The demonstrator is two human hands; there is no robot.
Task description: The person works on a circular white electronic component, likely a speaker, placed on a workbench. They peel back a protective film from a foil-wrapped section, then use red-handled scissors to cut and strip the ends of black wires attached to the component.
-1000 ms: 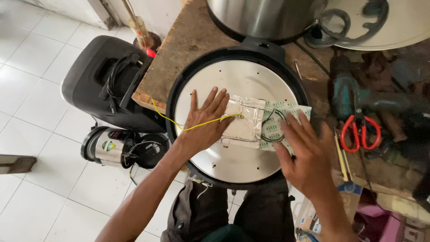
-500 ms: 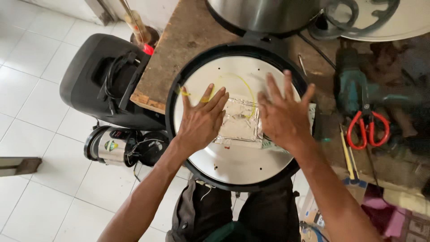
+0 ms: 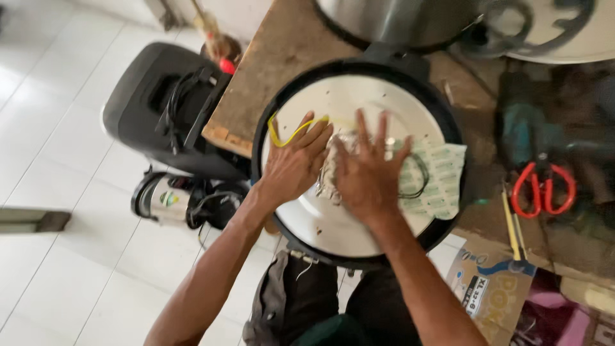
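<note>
A round white disc with a black rim (image 3: 359, 247) lies on the wooden bench in front of me. My left hand (image 3: 293, 165) rests flat on its left half, fingers apart, with a yellow wire (image 3: 286, 132) looping out from under the fingertips. Beside it, almost touching, my right hand (image 3: 368, 172) is spread flat over a crumpled clear plastic bundle (image 3: 328, 174) at the disc's middle. A green-patterned sheet (image 3: 443, 182) and a black wire loop (image 3: 421, 176) stick out to the right of that hand. Neither hand grips anything.
The wooden bench (image 3: 266, 83) ends just left of the disc. On the tiled floor stand a black case (image 3: 157, 106) and a metal flask (image 3: 160, 200). Red-handled scissors (image 3: 544, 191), a teal drill (image 3: 524, 131), a steel pot (image 3: 397, 19) and a cardboard box (image 3: 490, 291) lie around.
My right hand has slid left onto the plastic bundle, close to my left hand. The green sheet now shows to its right. The yellow wire has bunched up at the left.
</note>
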